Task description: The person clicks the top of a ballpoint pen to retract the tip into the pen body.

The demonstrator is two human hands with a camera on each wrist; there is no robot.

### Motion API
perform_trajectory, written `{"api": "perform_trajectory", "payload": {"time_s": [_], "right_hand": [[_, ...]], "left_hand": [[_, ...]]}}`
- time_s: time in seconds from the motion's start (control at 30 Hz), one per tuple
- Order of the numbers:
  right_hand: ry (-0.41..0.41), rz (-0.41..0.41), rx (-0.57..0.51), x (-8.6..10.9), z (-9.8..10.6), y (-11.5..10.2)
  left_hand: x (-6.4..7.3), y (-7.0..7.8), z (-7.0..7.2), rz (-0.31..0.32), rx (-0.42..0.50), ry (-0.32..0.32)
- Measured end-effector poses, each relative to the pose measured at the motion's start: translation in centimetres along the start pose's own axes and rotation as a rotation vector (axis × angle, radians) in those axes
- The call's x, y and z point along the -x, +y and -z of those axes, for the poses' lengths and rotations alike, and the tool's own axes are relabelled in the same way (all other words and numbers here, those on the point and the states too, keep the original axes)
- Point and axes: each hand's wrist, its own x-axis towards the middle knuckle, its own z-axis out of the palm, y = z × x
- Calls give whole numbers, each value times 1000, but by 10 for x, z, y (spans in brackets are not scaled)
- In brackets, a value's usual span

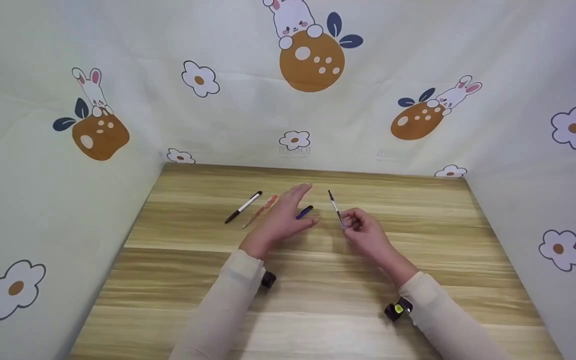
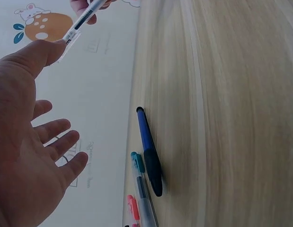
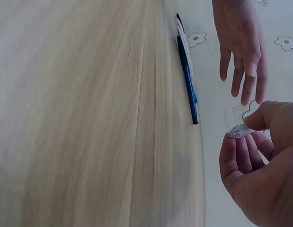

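My right hand (image 1: 369,239) pinches a slim clear-barrelled pen (image 1: 336,208) between thumb and fingers, its dark end pointing up and away. In the right wrist view the pen's clear end (image 3: 240,131) shows between thumb and fingertip. My left hand (image 1: 284,216) hovers over the table with its fingers extended and its thumb apart, holding nothing. A blue pen (image 2: 148,149) with a dark grip lies below it, partly hidden by that hand in the head view. Beside it, in the left wrist view, is a clear pen with a teal clip (image 2: 138,163).
Left of the left hand lie a red-tinted pen (image 1: 259,212) and a white pen with black ends (image 1: 243,207). The wood-grain table (image 1: 318,310) is bordered by a pale cloth (image 1: 238,120) printed with rabbits, oranges and flowers, at the back and both sides.
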Motion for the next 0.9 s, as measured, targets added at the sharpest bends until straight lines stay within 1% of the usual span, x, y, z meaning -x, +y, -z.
{"api": "perform_trajectory", "payload": {"time_s": [0.17, 0.37, 0.47, 0.7, 0.9], "right_hand": [[-19, 8, 38, -1, 2, 2], [-16, 9, 90, -7, 5, 5], [-12, 12, 115, -11, 7, 7], [-30, 28, 179, -18, 9, 16], [-51, 29, 228, -22, 12, 20]], "left_hand": [[2, -3, 2, 24, -27, -12], [3, -7, 3, 52, -12, -23], [3, -8, 4, 51, -10, -22], [4, -11, 5, 22, -45, -5], [4, -11, 8, 36, -43, -9]]}}
